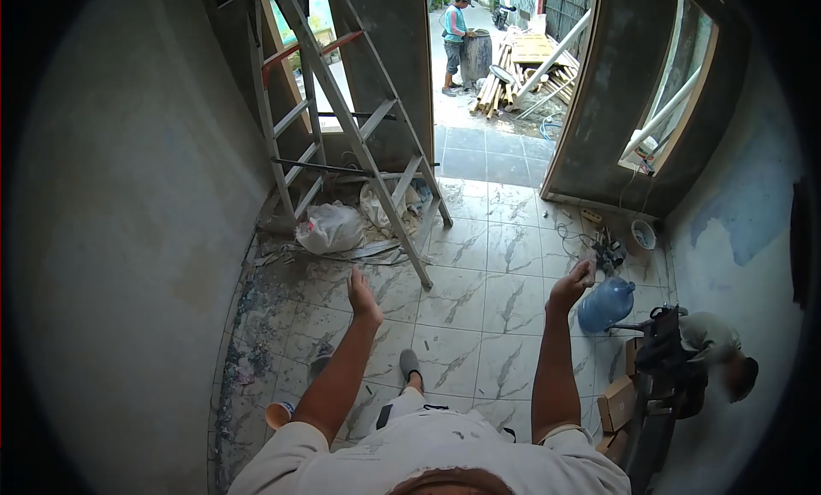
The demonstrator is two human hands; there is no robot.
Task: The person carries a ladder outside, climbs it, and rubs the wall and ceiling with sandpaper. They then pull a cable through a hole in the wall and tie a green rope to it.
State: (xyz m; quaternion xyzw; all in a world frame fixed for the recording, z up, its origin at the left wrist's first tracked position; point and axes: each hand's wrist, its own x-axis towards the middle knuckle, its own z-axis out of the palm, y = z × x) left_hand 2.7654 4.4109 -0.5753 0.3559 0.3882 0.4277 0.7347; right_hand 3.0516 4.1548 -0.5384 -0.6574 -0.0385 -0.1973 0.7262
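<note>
My left hand (364, 298) is held out over the tiled floor (449, 320), its fingers stretched and nothing in it. It is nearest to the foot of an aluminium stepladder (369, 161) and a white plastic bag (330, 228) on the floor. My right hand (571, 287) is raised on the other side with its fingers curled closed. Whatever it may hold is too small to make out. Just beyond and beside that hand are a blue water jug (607, 304) lying tilted and a dark tangle of tools and cords (608, 250).
Rubble and dust (248, 349) line the left wall. An orange-and-white cup (279, 414) is beside my left arm. At right, a person (723, 345) bends near a black object (663, 358) and cardboard boxes (617, 403). Outside the doorway, another person (455, 41) stands by stacked wood (522, 71).
</note>
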